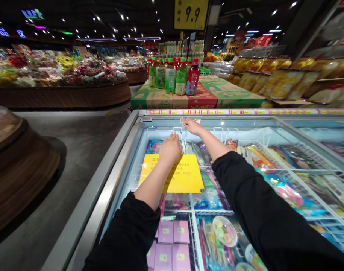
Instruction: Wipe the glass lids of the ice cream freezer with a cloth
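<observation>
My left hand lies flat on the freezer's glass lid, its fingers stretched forward and close together. Beneath that wrist is a yellow paper sign with printed writing, partly covered by my forearm. Farther off, my right hand presses a white cloth against the glass near the back edge; only small bits of the cloth show around the fingers. Through the lid I see wire baskets with purple boxes, a round clear-lidded tub and colourful frozen packs.
A metal frame edges the freezer on the left. Behind it, bottled drinks stand on cartons below a yellow price sign. Rounded wooden display stands are on the left, and jars are stacked at the right.
</observation>
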The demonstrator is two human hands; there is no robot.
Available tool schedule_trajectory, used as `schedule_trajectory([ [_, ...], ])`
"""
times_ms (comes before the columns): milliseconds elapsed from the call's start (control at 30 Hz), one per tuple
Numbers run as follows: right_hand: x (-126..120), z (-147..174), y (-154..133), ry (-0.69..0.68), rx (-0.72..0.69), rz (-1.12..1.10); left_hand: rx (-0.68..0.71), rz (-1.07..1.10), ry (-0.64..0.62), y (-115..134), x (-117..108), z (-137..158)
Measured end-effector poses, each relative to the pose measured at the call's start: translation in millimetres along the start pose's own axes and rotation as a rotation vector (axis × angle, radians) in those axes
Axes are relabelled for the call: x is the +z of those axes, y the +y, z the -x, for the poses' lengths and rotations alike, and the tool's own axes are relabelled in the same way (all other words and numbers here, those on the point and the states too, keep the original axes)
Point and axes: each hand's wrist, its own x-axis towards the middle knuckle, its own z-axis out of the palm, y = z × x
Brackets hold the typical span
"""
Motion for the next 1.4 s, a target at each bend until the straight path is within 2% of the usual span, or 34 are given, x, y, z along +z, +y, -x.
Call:
schedule_trajectory([
  [67,-4.6,-4.5,10.3,0.017,0.061,0.015,-0.002,0.005,-0.001,-0.9,0.6,-0.5],
  [167,-4.5,6.9,25.6,0.036,0.093,0.026,0.003,0.015,0.013,-2.0,4.7,-1.9],
  [333,6.3,30.7,23.1,0.026,0.01,0.071,0.011,0.019,0.034,-2.9,12.3,-4.2],
  [500,8.4,3.5,10.8,0.009,-0.049,0.048,0.011,0.025,0.037,-3.5,11.2,-3.2],
  [667,0.7,-26.8,22.0,0.025,0.05,0.05,0.005,0.029,0.02,-4.8,8.8,-2.3],
  [833,4.4,-14.7,37.6,0.048,0.097,0.094,0.002,0.033,0.03,-5.5,12.0,-3.9],
  [933,10.6,-11.1,39.2,0.026,0.005,0.082,-0.002,0.031,0.036,-4.3,12.9,-3.5],
  [1067,12.7,-29.3,30.6,-0.013,-0.115,0.013,-0.003,0.042,0.032,-2.1,10.2,-1.1],
  [1233,9.6,-51.7,20.2,0.006,-0.024,0.001,0.009,0.051,0.021,-2.4,9.4,-0.6],
  [1400,17.3,-27.4,23.6,0.044,0.018,0.018,-0.006,0.083,0.028,-2.8,8.7,-1.0],
])
